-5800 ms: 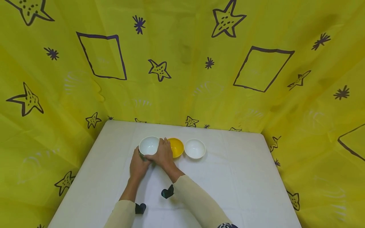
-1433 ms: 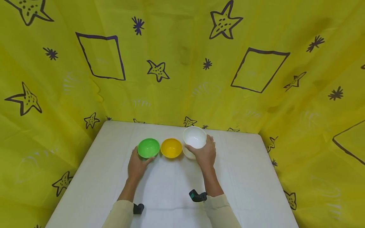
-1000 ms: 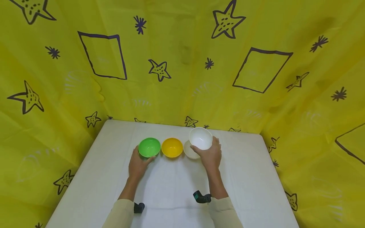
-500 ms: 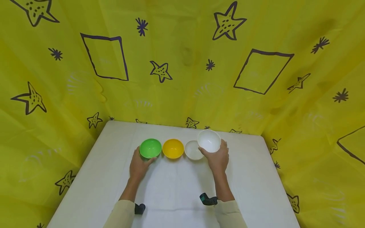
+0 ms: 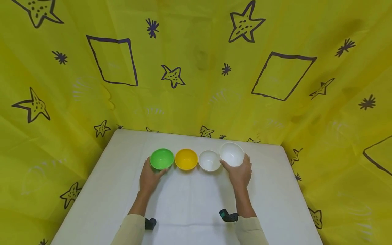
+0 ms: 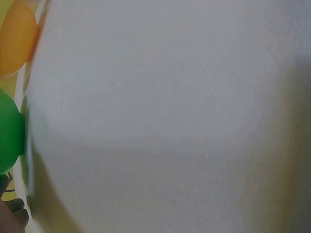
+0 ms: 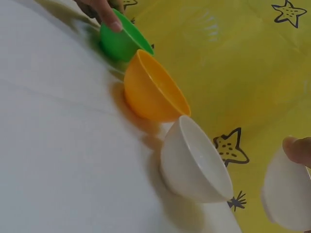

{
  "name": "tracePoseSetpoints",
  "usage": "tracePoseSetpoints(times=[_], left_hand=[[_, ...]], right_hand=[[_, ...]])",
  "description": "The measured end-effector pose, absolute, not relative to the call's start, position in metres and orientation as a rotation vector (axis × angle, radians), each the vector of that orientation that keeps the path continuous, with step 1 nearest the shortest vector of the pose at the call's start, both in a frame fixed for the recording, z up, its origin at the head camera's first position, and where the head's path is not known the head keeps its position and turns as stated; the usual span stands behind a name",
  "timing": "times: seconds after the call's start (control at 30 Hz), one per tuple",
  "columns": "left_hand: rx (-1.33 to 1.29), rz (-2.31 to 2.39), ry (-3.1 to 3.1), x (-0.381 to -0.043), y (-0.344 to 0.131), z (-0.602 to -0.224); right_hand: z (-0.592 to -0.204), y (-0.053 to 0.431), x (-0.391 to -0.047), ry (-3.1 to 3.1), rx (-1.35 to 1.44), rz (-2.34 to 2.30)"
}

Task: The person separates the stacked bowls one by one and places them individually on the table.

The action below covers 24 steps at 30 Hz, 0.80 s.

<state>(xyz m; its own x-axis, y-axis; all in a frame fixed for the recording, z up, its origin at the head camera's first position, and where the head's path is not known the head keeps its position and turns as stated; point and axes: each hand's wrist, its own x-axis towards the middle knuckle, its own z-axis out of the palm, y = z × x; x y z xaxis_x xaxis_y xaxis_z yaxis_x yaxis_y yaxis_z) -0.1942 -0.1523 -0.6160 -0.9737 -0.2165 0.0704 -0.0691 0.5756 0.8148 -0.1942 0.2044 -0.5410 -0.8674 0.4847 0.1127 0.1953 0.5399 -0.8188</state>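
My right hand (image 5: 240,173) grips a white bowl (image 5: 231,154) at the right end of a row, thumb at its near rim. In the right wrist view, this held bowl (image 7: 286,194) appears raised off the table. A second white bowl (image 5: 209,161) stands upright just left of it. Further left are a yellow-orange bowl (image 5: 186,159) and a green bowl (image 5: 162,159), both upright on the cloth. My left hand (image 5: 149,177) holds the green bowl's near left side, thumb against the rim. Only a few fingertips show in the left wrist view.
A white cloth covers the table (image 5: 190,207). Behind it and at both sides hangs a yellow curtain (image 5: 190,102) with drawn stars and frames. A dark wrist camera (image 5: 228,215) sits on the right forearm, and another (image 5: 150,224) on the left.
Earlier, both hands held the white bowl over the green one. My right hand has carried it rightward past the yellow-orange and other white bowls, and lower lately. My left hand stays at the green bowl.
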Motion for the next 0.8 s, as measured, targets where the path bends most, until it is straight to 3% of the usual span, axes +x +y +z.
tracePoseSetpoints(times=[0.8], left_hand=[[0.250, -1.364, -2.651, -0.194, -0.153, -0.615]], right_hand=[[-0.579, 0.218, -0.194, -2.445, -0.668, 1.211]])
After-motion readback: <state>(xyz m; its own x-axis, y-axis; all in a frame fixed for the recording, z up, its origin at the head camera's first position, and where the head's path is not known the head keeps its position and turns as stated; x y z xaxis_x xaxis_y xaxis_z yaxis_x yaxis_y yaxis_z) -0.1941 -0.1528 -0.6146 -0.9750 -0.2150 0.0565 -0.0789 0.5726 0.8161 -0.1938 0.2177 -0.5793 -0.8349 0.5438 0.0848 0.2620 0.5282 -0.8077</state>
